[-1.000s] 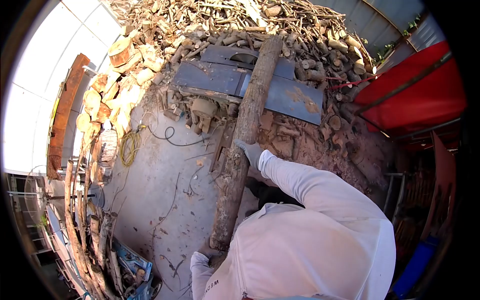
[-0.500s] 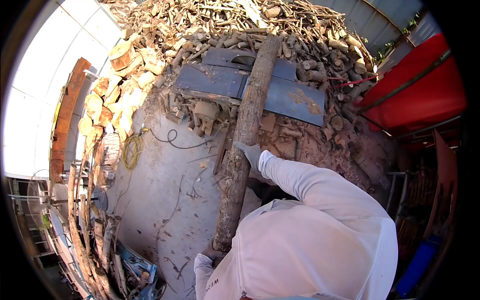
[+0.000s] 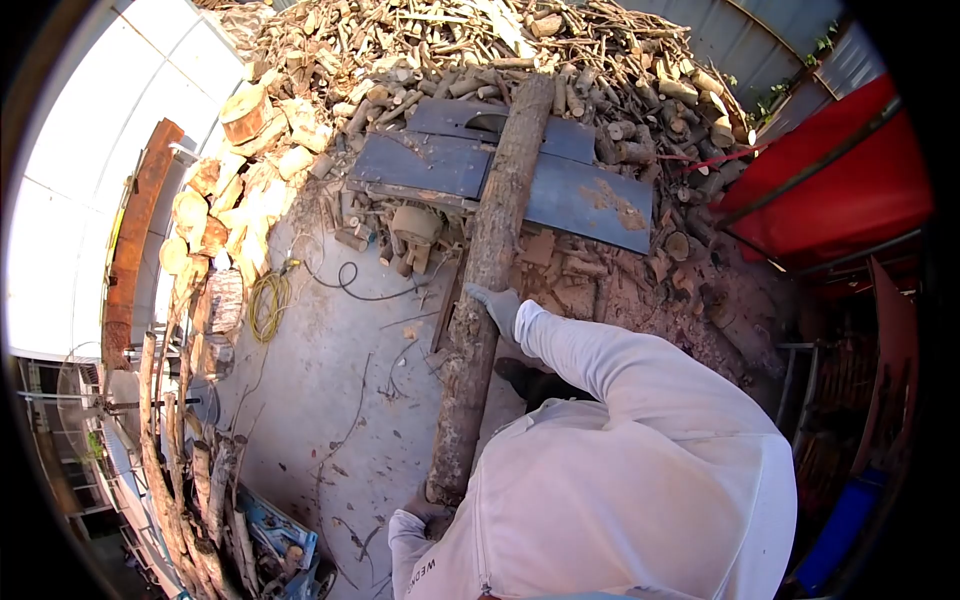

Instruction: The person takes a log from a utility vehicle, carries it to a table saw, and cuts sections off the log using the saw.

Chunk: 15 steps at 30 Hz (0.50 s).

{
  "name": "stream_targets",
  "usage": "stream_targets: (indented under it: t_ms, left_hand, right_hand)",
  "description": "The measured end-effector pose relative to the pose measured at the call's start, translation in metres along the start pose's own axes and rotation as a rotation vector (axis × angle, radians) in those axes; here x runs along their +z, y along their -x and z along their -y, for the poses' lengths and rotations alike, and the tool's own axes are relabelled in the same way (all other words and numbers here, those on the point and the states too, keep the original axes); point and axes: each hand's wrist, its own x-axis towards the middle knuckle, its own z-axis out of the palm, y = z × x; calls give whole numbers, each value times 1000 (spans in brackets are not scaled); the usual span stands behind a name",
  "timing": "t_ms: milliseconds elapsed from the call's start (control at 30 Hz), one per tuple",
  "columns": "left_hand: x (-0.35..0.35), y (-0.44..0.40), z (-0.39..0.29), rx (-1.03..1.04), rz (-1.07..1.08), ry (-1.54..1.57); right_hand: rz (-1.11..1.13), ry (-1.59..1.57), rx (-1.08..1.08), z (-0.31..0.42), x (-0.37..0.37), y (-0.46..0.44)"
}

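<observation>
Long log held across a metal table by two hands

In the head view, a thick, bark-covered log runs over the dark metal table, its far end past the table's far edge and its near end well out on the person's side. How much of its underside touches the metal cannot be told. The right hand, on the person's side of the table, clasps the log's right flank, thumb and fingers pressed to the bark. The left hand, farther out from the table, is at the log's near end; it is partly hidden, so how its fingers are set cannot be told.

A half-round dark piece stands on the table, just left of the log. Beneath the table's near edge is a dusty, rounded housing. A coiled yellow cable lies on the floor, left of the table and nearer the person. Beyond the table rises a heap of cut wood; left of it sit thick log rounds. A red sheet hangs to the table's right.
</observation>
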Motion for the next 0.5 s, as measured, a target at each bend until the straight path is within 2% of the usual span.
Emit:
stream_targets:
  t_ms: [233, 300, 433, 500]
  left_hand:
    - [16, 18, -50, -100, -24, 35]
    - [16, 14, -50, -92, 1, 43]
    - [12, 10, -44, -110, 26, 33]
    - [15, 11, -51, -117, 10, 43]
  right_hand:
    - [81, -35, 48, 3, 4, -3]
    - [-16, 49, 18, -2, 6, -7]
    - [33, 33, 3, -11, 6, -17]
    - [-41, 46, 58, -5, 6, -9]
